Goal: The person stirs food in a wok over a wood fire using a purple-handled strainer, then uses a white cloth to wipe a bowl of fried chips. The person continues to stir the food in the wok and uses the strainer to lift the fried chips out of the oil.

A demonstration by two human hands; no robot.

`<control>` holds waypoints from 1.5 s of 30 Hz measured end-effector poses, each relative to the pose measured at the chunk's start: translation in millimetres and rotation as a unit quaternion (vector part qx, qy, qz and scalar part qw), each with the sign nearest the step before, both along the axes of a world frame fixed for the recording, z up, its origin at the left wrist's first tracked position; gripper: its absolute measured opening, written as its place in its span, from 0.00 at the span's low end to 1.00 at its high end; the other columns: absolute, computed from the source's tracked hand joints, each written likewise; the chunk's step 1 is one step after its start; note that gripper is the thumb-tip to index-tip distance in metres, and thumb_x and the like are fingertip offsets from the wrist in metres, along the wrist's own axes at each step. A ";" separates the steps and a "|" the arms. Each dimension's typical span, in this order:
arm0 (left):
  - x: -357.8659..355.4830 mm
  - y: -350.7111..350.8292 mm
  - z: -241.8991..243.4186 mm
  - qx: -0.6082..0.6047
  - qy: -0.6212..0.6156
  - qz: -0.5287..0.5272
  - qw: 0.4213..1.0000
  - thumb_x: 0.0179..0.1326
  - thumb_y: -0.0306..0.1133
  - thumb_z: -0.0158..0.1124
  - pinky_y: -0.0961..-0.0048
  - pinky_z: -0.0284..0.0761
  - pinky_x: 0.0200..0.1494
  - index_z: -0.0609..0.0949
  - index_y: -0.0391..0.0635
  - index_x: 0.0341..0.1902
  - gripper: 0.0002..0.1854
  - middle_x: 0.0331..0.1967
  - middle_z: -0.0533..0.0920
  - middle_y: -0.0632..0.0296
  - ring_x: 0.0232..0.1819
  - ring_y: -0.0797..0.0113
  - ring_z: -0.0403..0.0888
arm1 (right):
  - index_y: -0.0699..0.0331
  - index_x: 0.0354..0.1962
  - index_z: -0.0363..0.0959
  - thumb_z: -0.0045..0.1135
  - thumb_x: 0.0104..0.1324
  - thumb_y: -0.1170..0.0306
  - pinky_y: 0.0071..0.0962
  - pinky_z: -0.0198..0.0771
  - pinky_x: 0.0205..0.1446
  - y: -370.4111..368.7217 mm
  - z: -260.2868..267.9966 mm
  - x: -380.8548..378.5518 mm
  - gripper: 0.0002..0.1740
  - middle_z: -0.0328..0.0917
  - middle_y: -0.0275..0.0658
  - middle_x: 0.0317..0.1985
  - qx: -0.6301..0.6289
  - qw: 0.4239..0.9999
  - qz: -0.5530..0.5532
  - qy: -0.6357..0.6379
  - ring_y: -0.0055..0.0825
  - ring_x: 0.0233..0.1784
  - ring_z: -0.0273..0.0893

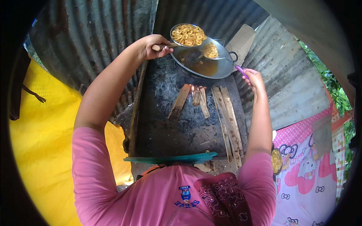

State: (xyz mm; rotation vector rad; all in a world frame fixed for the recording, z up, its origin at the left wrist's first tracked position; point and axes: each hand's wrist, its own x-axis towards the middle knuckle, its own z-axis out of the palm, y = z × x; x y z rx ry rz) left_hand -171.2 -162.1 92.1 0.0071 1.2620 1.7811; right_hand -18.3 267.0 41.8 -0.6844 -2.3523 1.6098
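Note:
My left hand (157, 46) grips the wooden handle (159, 47) of a round strainer (170, 29) heaped with golden sliced chips (189, 35), probably banana. The strainer is over the left rim of a large wok (192, 74) holding brown frying oil (195, 64). My right hand (253, 78) holds the purple handle (241, 71) of a wire skimmer (222, 50). A smaller, blurred batch of chips (210, 50) lies in the skimmer, above the oil at the wok's right. A few bits float in the oil.
Flames (195, 88) burn under the wok, with firewood (180, 101) sticking out toward me. Long wood strips (228, 121) lie at the right. Corrugated metal sheets (93, 42) enclose the hearth, and cardboard (241, 41) leans behind the wok. A bowl of chips (276, 161) sits at right.

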 end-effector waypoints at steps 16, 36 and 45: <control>8.3 21.6 3.7 -0.035 0.020 0.028 0.999 0.69 0.33 0.43 0.88 0.74 0.16 0.70 0.31 0.36 0.14 0.24 0.74 0.61 0.17 0.81 0.71 | 0.66 0.45 0.73 0.53 0.66 0.70 0.11 0.51 0.13 -57.3 -28.2 17.0 0.12 0.74 0.33 0.22 -0.142 0.986 0.051 -0.064 0.09 0.13 0.59; -7.4 6.3 -7.3 0.014 0.000 -0.013 1.000 0.67 0.28 0.44 0.84 0.78 0.21 0.67 0.31 0.41 0.09 0.29 0.78 0.51 0.19 0.77 0.74 | 0.69 0.39 0.76 0.59 0.60 0.68 0.20 0.57 0.12 -45.0 -47.7 -53.1 0.13 0.76 0.36 0.17 0.210 0.977 -0.033 -0.006 0.17 0.12 0.67; -7.5 10.0 -8.0 0.011 -0.011 -0.006 1.000 0.66 0.27 0.45 0.84 0.78 0.20 0.66 0.31 0.41 0.09 0.30 0.77 0.50 0.19 0.77 0.74 | 0.67 0.37 0.70 0.53 0.65 0.70 0.12 0.52 0.12 -69.4 -57.7 -91.6 0.08 0.73 0.35 0.21 -0.258 0.965 -0.027 -0.032 0.12 0.12 0.61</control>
